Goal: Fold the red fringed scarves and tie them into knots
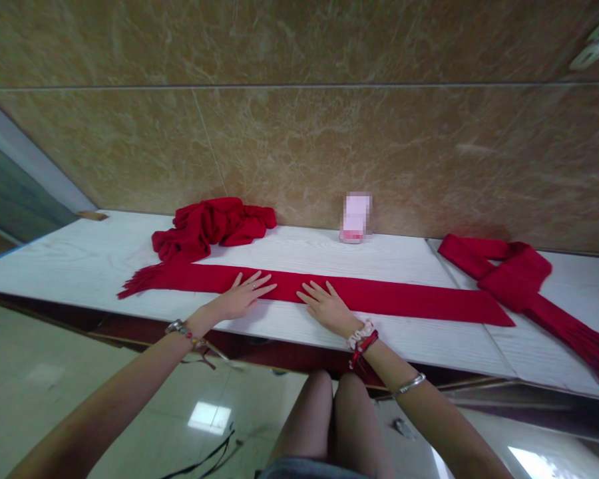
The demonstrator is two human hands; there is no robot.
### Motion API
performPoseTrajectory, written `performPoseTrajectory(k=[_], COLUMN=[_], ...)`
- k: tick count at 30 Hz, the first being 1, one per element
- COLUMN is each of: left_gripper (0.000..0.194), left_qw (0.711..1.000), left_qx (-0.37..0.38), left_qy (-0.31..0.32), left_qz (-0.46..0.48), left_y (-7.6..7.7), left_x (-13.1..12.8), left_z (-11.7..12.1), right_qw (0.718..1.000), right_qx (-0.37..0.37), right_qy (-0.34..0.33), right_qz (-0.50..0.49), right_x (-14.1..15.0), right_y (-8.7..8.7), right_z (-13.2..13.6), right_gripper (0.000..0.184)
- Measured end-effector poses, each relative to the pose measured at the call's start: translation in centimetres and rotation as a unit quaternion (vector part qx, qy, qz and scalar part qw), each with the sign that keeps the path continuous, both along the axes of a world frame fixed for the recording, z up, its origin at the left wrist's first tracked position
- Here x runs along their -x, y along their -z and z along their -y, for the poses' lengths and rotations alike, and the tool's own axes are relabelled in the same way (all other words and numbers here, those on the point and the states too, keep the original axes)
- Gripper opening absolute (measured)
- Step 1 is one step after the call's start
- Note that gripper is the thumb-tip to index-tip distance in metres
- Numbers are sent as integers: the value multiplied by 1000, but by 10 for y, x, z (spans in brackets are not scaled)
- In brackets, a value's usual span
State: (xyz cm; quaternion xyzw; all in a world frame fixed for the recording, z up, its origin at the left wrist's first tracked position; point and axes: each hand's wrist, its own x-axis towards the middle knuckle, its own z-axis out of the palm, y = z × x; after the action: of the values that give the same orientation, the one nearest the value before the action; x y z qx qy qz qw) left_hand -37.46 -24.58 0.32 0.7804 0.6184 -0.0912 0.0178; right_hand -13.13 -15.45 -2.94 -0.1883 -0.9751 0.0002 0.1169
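A long red scarf (409, 299) is spread flat along the white tabletop, its fringed end to the left. My left hand (240, 297) lies palm down on the scarf left of its middle, fingers spread and pointing right. A short gap to the right, my right hand (327, 306) rests on the same scarf, fingers apart and pointing up and left. On the right the scarf meets a folded-over red length of cloth (522, 279) whose fringe hangs toward the front edge; whether the two are one piece I cannot tell. Neither hand grips anything.
A crumpled pile of red cloth (214, 226) sits at the back left against the marbled wall (299, 153). A blurred pink-and-white object (356, 218) stands by the wall. A small brown block (92, 215) lies at the far left of the white table (80, 256).
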Motion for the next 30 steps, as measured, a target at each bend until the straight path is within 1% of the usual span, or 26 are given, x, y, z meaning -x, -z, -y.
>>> performPoseTrajectory(k=[2,4,6,9,11,13,15,17,19,21,23,24,26,28,30], left_gripper=[48,45,45,44,43,41,37,36,37,38,41,42,43,44,44], left_qw=[999,999,999,998,998,997,995,994,992,991,992,992,992,991,990], left_qx=[-21,-30,-36,-50,-60,-74,-88,-101,-115,-123,-120,-119,-123,-131,-138], left_qy=[15,19,15,11,7,10,24,37,34,20,15,16,22,27,29], left_qz=[19,26,25,23,25,28,28,29,37,46,46,42,34,30,27], left_y=[4,10,16,23,24,22,17,11,9,12,20,24,30,33,34], left_x=[-13,-21,-21,-13,-8,-9,-16,-28,-41,-51,-55,-56,-53,-50,-49], left_z=[-5,-7,-6,0,3,2,-4,-15,-28,-38,-44,-45,-46,-45,-45], right_qw=[1000,999,999,997,995,993,990,985,980,981,984,985,984,977,961], right_qx=[6,16,19,8,6,8,7,7,14,23,26,23,10,-7,-18], right_qy=[14,20,27,64,89,112,141,174,196,192,175,169,174,207,264], right_qz=[14,27,34,43,51,43,14,-10,-11,4,18,23,34,54,83], right_x=[3,-2,-16,-49,-68,-76,-69,-51,-28,-12,-10,-16,-42,-82,-132], right_y=[-2,-3,-4,-6,-11,-17,-23,-26,-25,-21,-14,-11,-6,-3,-1], right_z=[5,9,10,10,8,6,3,0,-3,-6,-11,-14,-22,-34,-48], right_gripper=[42,43,42,43,45,46,46,47,48,47,44,43,43,43,44])
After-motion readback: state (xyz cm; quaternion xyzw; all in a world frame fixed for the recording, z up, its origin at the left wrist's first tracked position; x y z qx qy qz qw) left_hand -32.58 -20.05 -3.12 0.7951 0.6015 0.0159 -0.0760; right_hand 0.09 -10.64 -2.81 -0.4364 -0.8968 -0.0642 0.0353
